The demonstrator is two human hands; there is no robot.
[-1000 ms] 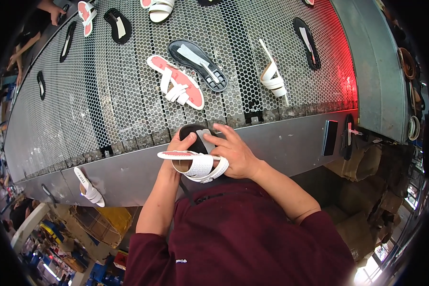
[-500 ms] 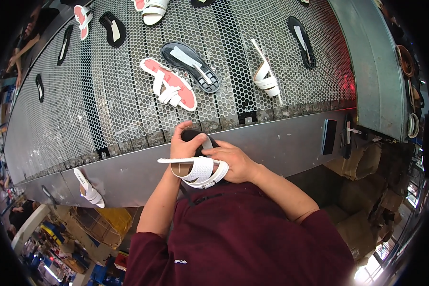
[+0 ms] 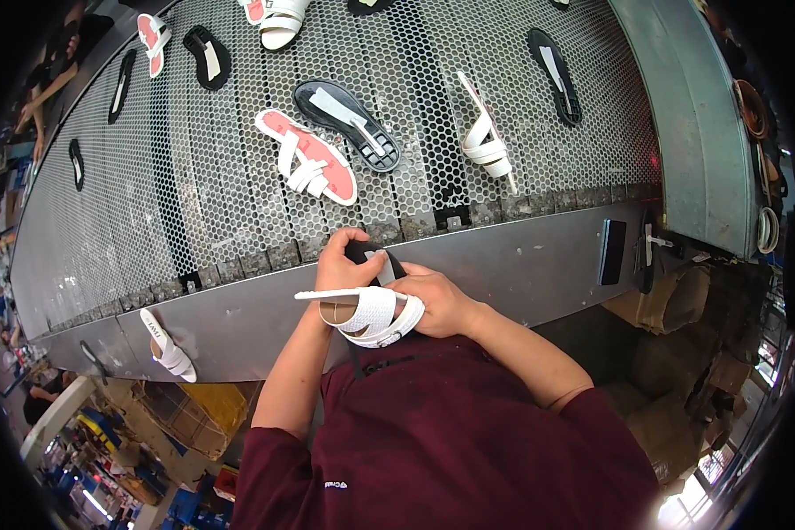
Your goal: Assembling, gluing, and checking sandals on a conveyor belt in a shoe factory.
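In front of my body I hold a white strappy sandal (image 3: pixel 369 311) and a black shoe sole (image 3: pixel 362 253) close together. The sandal lies on its side, its straps and buckle toward me. My left hand (image 3: pixel 337 269) is closed around the sole, its thumb pressing on the inner face near a pale strip. My right hand (image 3: pixel 440 302) is closed at the sandal's other end, its fingers touching the sole too. Part of each item is hidden by my fingers. Beyond my hands, a white sandal with a pink footbed (image 3: pixel 314 161) lies beside another black sole (image 3: pixel 349 122).
A perforated metal conveyor (image 3: pixel 238 168) carries several more sandals and soles. A white sandal (image 3: pixel 486 141) stands on edge at right. On the grey front ledge (image 3: pixel 521 256) lie a white slide (image 3: pixel 168 347) and a dark phone-like slab (image 3: pixel 611 252). A green metal housing (image 3: pixel 693 132) borders the right.
The black sole in my hands has tilted, and more of its pale strip shows. The view has shifted slightly, with the nearby conveyor items now a little further left. My grip looks the same.
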